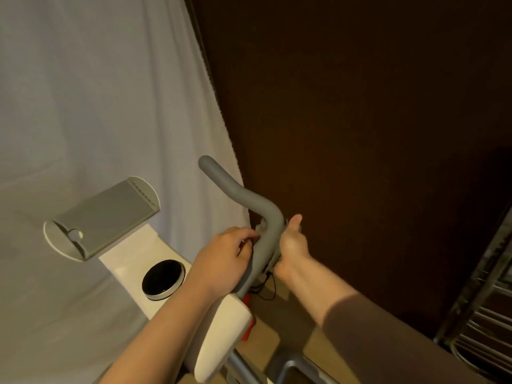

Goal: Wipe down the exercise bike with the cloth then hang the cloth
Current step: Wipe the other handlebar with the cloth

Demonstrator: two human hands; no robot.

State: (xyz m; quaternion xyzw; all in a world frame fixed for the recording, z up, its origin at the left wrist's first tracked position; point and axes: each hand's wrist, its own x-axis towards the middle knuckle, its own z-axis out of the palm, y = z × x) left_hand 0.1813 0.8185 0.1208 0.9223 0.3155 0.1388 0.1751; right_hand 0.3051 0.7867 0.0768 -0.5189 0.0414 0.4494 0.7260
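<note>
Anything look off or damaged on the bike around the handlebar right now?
Nothing damaged or askew stands out. Both hands, left hand and right hand, wrap a pale cloth around the grey handlebar. A thin dark cable loops loosely below the bar, beside something red; that may be normal.

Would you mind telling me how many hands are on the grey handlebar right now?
2. The left hand grips the handlebar from its left side; the right hand grips it from the right, directly opposite, with a bit of cloth showing between them.

Both hands (225,252) seemingly curled, gripping.
</note>
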